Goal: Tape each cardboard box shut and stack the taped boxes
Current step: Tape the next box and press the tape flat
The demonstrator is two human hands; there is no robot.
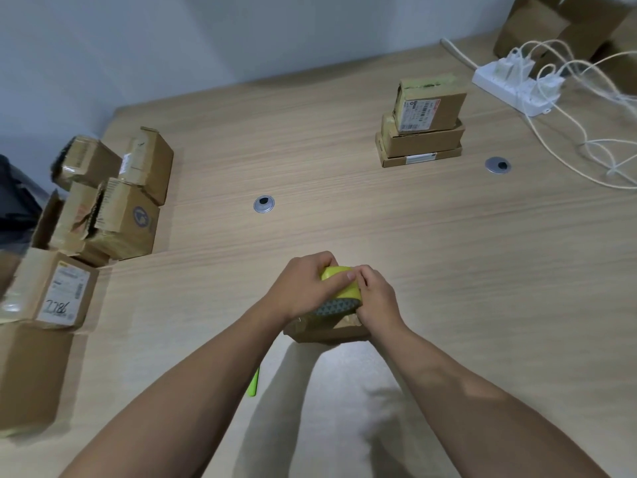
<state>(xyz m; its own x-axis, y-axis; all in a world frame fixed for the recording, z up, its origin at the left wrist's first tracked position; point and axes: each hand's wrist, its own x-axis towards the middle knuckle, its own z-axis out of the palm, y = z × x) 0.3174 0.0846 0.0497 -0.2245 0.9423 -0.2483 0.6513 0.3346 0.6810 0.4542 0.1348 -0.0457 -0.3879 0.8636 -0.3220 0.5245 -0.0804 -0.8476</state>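
Head view: my left fingers (324, 263) and right fingers (363, 274) grip the tape roll (339, 289), likely light and stiff, by its rim, over the box (327, 332) on the desk (448, 253).

Both bare forearms enter from the lower edge and converge toward centre, with the wrists near each other. Left hand (301, 288): back of hand up, fingers curled over the far side of a round yellow-green tape roll (339, 288), thumb laid across its top. Right hand (375, 300): knuckles up, fingers bent inward against the roll's right side, fingertips meeting the left thumb. The two hands touch.
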